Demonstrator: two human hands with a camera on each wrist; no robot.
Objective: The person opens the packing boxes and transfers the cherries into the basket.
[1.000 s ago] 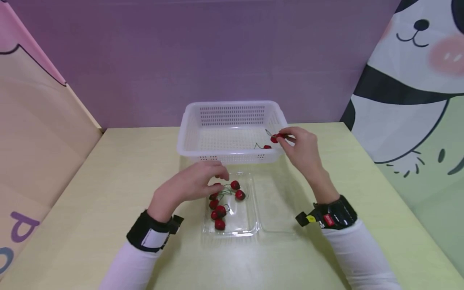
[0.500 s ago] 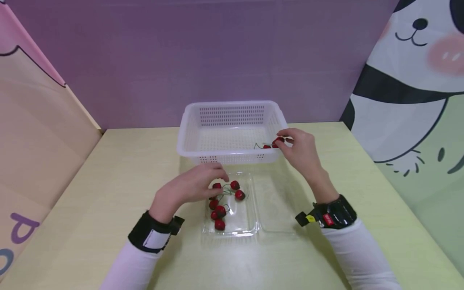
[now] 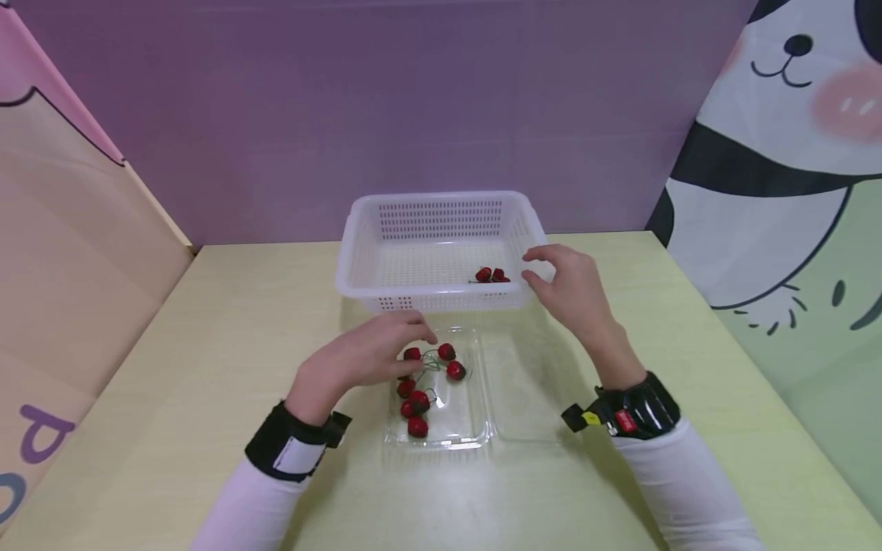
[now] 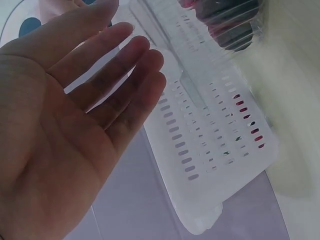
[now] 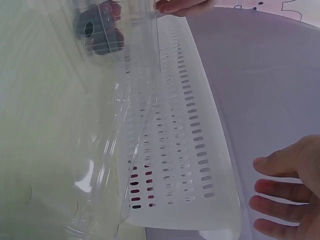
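My right hand point(image 3: 568, 283) is at the right end of the white slotted basket point(image 3: 441, 292), thumb and fingers apart with nothing between them. Inside the basket, a small cluster of red cherries point(image 3: 485, 274) lies near the front wall. My left hand point(image 3: 372, 348) hovers at the left side of a clear plastic clamshell box point(image 3: 462, 417), fingers relaxed and holding nothing. Several more cherries point(image 3: 417, 402) with green stems lie in that box, some partly hidden by the left hand. The left wrist view shows the left palm point(image 4: 55, 130) with its fingers extended.
The clamshell's transparent lid point(image 3: 527, 398) lies unfolded to the right on the pale wooden table point(image 3: 207, 367). Behind the basket stands a purple wall point(image 3: 441, 99). Printed panels flank the table, a panda point(image 3: 772, 153) on the right one.
The right hand has let go of the cherries it pinched, and they now lie in the basket to the left of its fingertips. The left hand has barely moved.
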